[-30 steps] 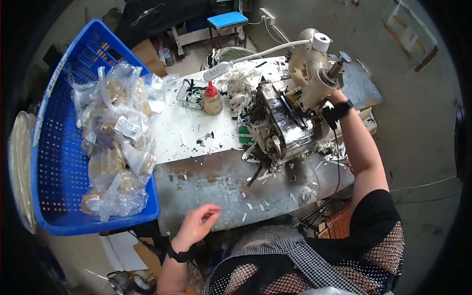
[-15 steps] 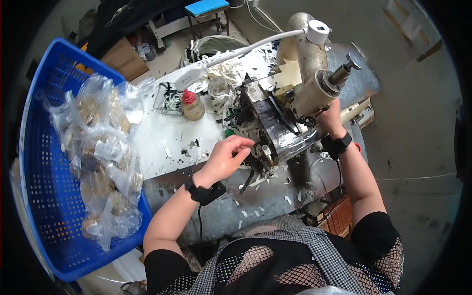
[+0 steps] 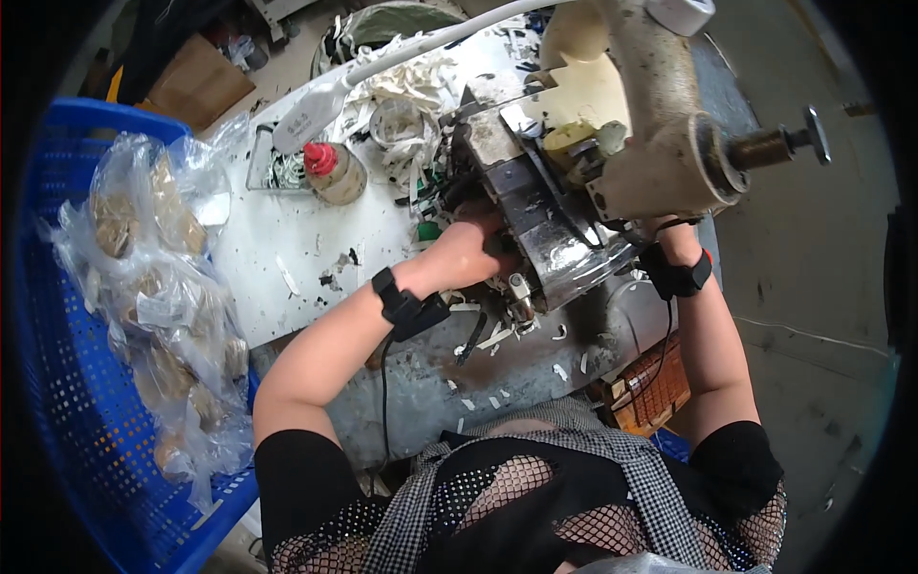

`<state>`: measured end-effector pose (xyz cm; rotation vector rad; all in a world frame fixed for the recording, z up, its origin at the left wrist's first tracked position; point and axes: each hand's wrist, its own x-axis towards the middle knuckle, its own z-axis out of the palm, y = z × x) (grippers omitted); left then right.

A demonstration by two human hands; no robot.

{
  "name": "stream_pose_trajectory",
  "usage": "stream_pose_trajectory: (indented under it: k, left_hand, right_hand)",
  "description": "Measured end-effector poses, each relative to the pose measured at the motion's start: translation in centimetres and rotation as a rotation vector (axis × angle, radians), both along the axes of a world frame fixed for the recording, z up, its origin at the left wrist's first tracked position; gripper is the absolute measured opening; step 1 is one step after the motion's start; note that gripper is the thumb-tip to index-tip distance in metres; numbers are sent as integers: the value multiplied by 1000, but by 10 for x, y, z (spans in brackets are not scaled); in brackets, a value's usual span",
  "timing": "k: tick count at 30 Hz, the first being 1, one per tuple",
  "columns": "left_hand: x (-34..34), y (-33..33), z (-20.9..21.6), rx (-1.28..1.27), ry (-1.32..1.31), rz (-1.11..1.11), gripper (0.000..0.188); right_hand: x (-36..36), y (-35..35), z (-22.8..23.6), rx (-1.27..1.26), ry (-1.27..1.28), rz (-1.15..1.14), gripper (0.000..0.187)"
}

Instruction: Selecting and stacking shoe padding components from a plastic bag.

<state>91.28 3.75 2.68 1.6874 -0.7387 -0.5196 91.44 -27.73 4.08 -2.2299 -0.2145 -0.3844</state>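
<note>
A beige industrial machine, much like a sewing machine (image 3: 660, 177), stands at the right of the table with a dark, shiny metal work plate (image 3: 564, 253). My left hand (image 3: 464, 256) reaches in at the left side of this plate, among scraps; its fingertips are lost in shadow there. A small metal cylinder (image 3: 519, 289) sticks up just beside that hand. Behind the machine's head, my right hand (image 3: 677, 245) shows only in part, and its fingers are hidden. Both wrists wear black bands with small boxes. Whether either hand holds anything is not visible.
A blue perforated basket (image 3: 72, 383) with clear plastic bags (image 3: 172, 306) of brown pieces stands at the left. On the white table are a red-capped bottle (image 3: 335, 174), a small wire tray (image 3: 273, 167) and heaped white and black scraps (image 3: 406, 91). A white lamp arm (image 3: 449, 38) crosses above.
My left hand has moved forward and right, from above the table to the plate's left side. My right hand stays behind the machine head. The whole view has shifted and the machine appears larger.
</note>
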Motion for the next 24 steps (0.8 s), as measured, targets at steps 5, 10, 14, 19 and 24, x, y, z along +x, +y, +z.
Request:
stream_pose_trajectory:
  k: [5, 10, 14, 19, 24]
  left_hand:
    - [15, -13, -56, -165, -252, -187, 32]
    - [29, -32, -95, -29, -397, -336, 23]
    - [28, -61, -160, -142, -278, -343, 23]
    - [28, -72, -178, -227, -402, -336, 23]
    - [25, -70, -176, -51, -490, -313, 21]
  right_hand:
    - [-3, 32, 32, -33, 31, 44, 26]
    - [2, 30, 34, -149, -77, 17, 18]
    - [12, 27, 23, -232, -67, -68, 7]
    - [4, 27, 12, -198, -7, -121, 6]
    - [5, 45, 39, -69, 11, -29, 8]
